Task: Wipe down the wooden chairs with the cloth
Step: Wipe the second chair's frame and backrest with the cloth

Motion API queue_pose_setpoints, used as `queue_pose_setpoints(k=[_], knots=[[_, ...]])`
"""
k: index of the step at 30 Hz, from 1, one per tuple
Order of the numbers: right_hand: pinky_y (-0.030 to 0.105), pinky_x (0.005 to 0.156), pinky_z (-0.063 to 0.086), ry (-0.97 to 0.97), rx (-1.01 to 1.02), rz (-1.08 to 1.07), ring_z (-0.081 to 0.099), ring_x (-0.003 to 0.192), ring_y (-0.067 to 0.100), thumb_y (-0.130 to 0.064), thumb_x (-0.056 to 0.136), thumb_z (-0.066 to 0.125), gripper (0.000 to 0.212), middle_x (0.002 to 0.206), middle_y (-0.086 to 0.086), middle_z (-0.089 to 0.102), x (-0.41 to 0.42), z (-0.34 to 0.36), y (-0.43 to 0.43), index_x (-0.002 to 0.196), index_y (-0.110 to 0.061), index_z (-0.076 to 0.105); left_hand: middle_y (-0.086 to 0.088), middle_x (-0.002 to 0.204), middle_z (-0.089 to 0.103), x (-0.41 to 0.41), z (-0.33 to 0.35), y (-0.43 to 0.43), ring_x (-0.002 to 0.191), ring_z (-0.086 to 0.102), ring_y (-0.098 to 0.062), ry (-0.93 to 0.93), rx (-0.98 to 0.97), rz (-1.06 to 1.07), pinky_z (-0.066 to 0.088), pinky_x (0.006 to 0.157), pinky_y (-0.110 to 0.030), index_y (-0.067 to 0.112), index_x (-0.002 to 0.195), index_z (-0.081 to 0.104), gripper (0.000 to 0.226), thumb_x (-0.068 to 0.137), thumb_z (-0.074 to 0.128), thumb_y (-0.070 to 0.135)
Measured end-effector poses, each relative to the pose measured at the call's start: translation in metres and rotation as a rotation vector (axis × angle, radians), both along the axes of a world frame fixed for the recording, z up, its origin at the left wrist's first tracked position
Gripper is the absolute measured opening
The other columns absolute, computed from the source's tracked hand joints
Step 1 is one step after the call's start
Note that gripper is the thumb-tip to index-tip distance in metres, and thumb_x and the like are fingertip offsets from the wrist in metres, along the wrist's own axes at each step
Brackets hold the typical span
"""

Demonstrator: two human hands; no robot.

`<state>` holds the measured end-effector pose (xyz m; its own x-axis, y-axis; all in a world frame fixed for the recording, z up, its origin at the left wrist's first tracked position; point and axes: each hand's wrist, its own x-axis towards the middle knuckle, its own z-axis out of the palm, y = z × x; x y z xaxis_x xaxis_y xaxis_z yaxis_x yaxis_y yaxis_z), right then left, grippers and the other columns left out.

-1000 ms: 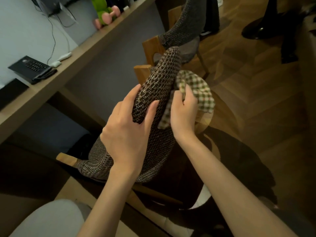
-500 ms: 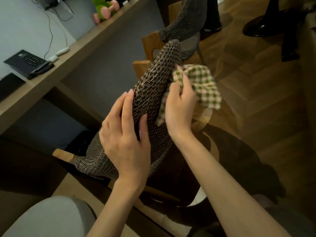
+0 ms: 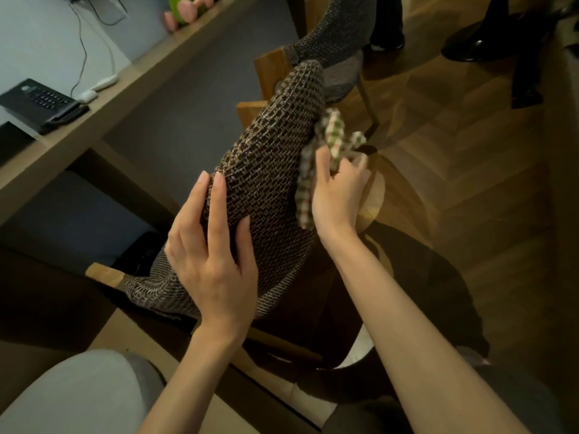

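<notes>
Green-checked cloth (image 3: 332,133): gripped by curled right hand (image 3: 338,195).
Left hand (image 3: 213,267): fingers straight, steadying woven chair (image 3: 275,170).
Risk: weave may snag the cloth.

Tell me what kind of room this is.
Likely a hotel room or a small office, hard to say which: a keypad desk phone sits on a long wooden desk against the wall, a woven-backed wooden chair and a second chair stand along it, and the floor is herringbone parquet.
</notes>
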<state>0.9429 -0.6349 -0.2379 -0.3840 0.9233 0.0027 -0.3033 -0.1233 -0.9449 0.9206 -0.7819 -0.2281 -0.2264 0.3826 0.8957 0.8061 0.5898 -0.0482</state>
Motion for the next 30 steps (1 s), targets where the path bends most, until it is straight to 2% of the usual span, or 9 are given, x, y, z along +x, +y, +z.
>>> queue_pose_setpoints(k=[2, 4, 9, 11, 13, 20, 24, 27, 30], knots=[[0.019, 0.091, 0.036, 0.097, -0.103, 0.021, 0.043, 0.112, 0.011, -0.035, 0.098, 0.043, 0.034, 0.132, 0.006, 0.04, -0.007, 0.001, -0.001, 0.123, -0.012, 0.052, -0.01, 0.139, 0.043, 0.001, 0.0, 0.0, 0.123, 0.046, -0.021, -0.008, 0.01, 0.001, 0.033, 0.1, -0.032, 0.013, 0.141, 0.034, 0.051, 0.095, 0.057, 0.015], [0.034, 0.104, 0.035, 0.089, -0.01, 0.021, 0.039, 0.125, 0.016, -0.04, 0.098, 0.04, 0.049, 0.141, 0.006, 0.038, -0.013, 0.0, -0.009, 0.139, -0.014, 0.038, -0.009, 0.14, 0.041, 0.001, 0.0, 0.002, 0.122, 0.046, -0.022, -0.01, 0.015, 0.003, 0.032, 0.1, -0.031, 0.013, 0.141, 0.034, 0.051, 0.095, 0.057, 0.015], [0.036, 0.094, 0.044, 0.172, 0.174, -0.172, 0.054, 0.11, 0.023, -0.022, 0.096, 0.043, 0.033, 0.114, 0.011, 0.056, -0.023, 0.002, -0.011, 0.116, -0.001, 0.056, -0.008, 0.138, 0.041, 0.0, -0.001, 0.004, 0.119, 0.047, -0.024, 0.022, 0.034, 0.011, 0.034, 0.097, -0.032, 0.013, 0.14, 0.036, 0.05, 0.094, 0.058, 0.014], [0.028, 0.09, 0.046, 0.169, 0.274, -0.176, 0.057, 0.105, 0.017, -0.021, 0.098, 0.044, 0.029, 0.112, 0.012, 0.059, -0.026, -0.005, -0.013, 0.115, -0.003, 0.058, -0.009, 0.137, 0.043, 0.0, -0.001, 0.006, 0.118, 0.048, -0.023, 0.028, 0.044, 0.015, 0.035, 0.096, -0.032, 0.013, 0.139, 0.036, 0.05, 0.094, 0.058, 0.014], [0.019, 0.075, 0.045, 0.124, 0.272, -0.207, 0.056, 0.086, 0.009, -0.026, 0.097, 0.042, 0.03, 0.096, 0.007, 0.061, -0.031, -0.022, -0.017, 0.105, -0.004, 0.062, -0.01, 0.136, 0.045, -0.001, -0.001, 0.007, 0.117, 0.049, -0.023, 0.037, 0.055, 0.019, 0.034, 0.097, -0.03, 0.013, 0.139, 0.036, 0.049, 0.095, 0.057, 0.016], [0.028, 0.075, 0.041, -0.216, -0.234, 0.029, 0.061, 0.089, 0.017, -0.034, 0.1, 0.038, 0.03, 0.082, -0.004, 0.061, -0.034, -0.098, -0.012, 0.09, -0.016, 0.06, -0.008, 0.138, 0.043, -0.002, -0.004, 0.006, 0.119, 0.048, -0.023, 0.03, 0.043, 0.021, 0.035, 0.096, -0.031, 0.013, 0.139, 0.036, 0.048, 0.095, 0.056, 0.016], [0.021, 0.061, 0.039, 0.034, 0.059, -0.158, 0.053, 0.066, 0.004, -0.028, 0.1, 0.043, 0.027, 0.075, 0.0, 0.06, -0.028, -0.045, -0.021, 0.081, -0.017, 0.058, -0.008, 0.139, 0.041, -0.002, -0.004, 0.006, 0.121, 0.047, -0.023, 0.031, 0.039, 0.03, 0.035, 0.098, -0.034, 0.013, 0.141, 0.034, 0.049, 0.096, 0.055, 0.015], [0.022, 0.066, 0.045, 0.191, 0.224, -0.179, 0.059, 0.078, 0.005, -0.029, 0.099, 0.044, 0.024, 0.09, 0.002, 0.065, -0.025, -0.017, -0.025, 0.1, -0.014, 0.063, -0.01, 0.141, 0.038, 0.001, -0.005, 0.004, 0.125, 0.043, -0.026, 0.026, 0.023, 0.031, 0.031, 0.102, -0.035, 0.011, 0.142, 0.031, 0.052, 0.096, 0.054, 0.013], [0.023, 0.06, 0.04, 0.145, 0.245, -0.196, 0.053, 0.069, 0.007, -0.034, 0.096, 0.042, 0.029, 0.081, 0.003, 0.06, -0.031, -0.028, -0.019, 0.089, -0.012, 0.061, -0.008, 0.148, 0.026, 0.002, -0.007, -0.002, 0.136, 0.029, -0.025, 0.023, -0.036, 0.057, 0.022, 0.113, -0.04, 0.013, 0.147, 0.023, 0.061, 0.095, 0.054, 0.008]])
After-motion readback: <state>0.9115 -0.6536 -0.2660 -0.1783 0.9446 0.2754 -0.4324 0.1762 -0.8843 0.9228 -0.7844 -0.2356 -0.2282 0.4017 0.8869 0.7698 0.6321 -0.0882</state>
